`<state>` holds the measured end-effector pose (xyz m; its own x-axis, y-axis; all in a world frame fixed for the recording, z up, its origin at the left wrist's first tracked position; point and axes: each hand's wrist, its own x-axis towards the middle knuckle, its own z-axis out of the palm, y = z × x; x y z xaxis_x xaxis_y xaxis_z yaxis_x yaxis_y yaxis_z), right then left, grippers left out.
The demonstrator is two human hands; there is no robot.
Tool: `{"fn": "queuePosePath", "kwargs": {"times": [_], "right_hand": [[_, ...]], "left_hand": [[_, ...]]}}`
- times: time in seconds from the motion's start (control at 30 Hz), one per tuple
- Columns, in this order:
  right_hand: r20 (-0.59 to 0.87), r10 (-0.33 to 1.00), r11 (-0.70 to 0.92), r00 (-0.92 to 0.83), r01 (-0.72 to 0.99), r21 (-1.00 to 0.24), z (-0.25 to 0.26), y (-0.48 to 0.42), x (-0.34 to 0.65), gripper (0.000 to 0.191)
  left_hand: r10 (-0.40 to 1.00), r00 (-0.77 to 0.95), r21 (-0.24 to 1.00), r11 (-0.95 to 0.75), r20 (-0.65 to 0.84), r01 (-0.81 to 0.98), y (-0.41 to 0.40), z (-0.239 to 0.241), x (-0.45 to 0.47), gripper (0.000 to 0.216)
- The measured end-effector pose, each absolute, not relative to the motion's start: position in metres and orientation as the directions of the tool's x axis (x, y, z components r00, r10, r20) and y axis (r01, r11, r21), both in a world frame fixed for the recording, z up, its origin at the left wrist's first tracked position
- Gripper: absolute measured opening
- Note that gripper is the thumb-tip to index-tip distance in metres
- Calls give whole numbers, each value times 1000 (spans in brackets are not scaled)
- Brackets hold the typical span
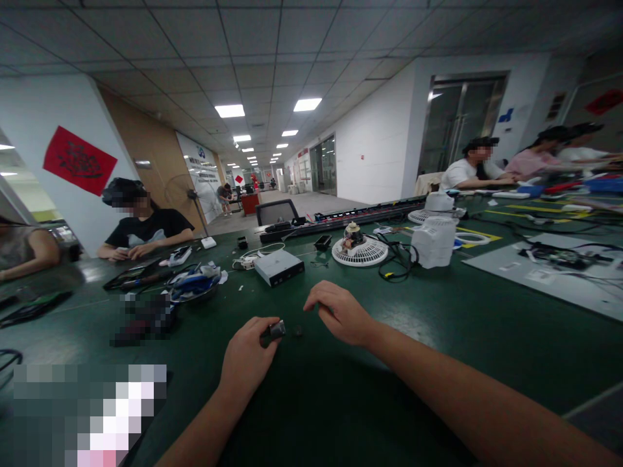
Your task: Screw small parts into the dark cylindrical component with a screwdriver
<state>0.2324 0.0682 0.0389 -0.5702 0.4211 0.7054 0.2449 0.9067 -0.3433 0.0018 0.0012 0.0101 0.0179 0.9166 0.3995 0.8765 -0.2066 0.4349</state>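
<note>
My left hand (249, 353) rests on the dark green table (341, 402) and pinches a small dark cylindrical part (277, 329) between thumb and fingers. Beside that part, a tiny dark round piece (298, 331) lies on the table. My right hand (341, 313) hovers just right of it, fingers curled downward, and I cannot see whether it holds anything.
Beyond my hands sit a grey metal box (279, 267), a white fan grille with a motor (359, 250), a white fan housing (434, 241), black cables (396, 263) and tools (192, 284). Other people sit at the left (143, 227) and far right (474, 170).
</note>
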Motion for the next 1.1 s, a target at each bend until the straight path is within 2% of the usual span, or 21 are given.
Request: {"fn": "queuePosePath", "kwargs": {"times": [0.1, 0.23, 0.37, 0.43, 0.57, 0.73, 0.9, 1.0, 1.1], "right_hand": [[580, 430, 903, -692, 330, -275, 37, 70, 228, 29], [454, 485, 872, -747, 452, -187, 28, 74, 217, 18], [360, 544, 834, -758, 535, -135, 18, 80, 211, 30], [320, 525, 850, -789, 509, -137, 17, 81, 210, 24], [389, 485, 874, -783, 446, -193, 23, 77, 213, 16], [525, 492, 867, -695, 339, -365, 30, 67, 216, 13], [585, 396, 904, -708, 186, -386, 31, 64, 218, 8], [582, 481, 869, -656, 265, -418, 35, 61, 219, 8], [515, 595, 793, -617, 348, -500, 39, 58, 218, 22]], "left_hand": [[914, 20, 435, -213, 406, 875, 1, 11, 2, 27], [911, 9, 445, -210, 413, 870, 2, 11, 2, 28], [920, -1, 456, -193, 392, 869, 3, 10, 0, 28], [923, 4, 460, -196, 386, 866, 3, 10, 0, 29], [923, 57, 475, -248, 380, 845, 3, 11, 1, 28], [887, 196, 465, -395, 419, 792, -2, 12, 7, 28], [849, 259, 450, -476, 461, 755, -7, 11, 8, 31], [829, 285, 415, -502, 481, 759, -8, 10, 7, 32], [787, 360, 329, -558, 501, 762, -8, 11, 6, 32]]}}
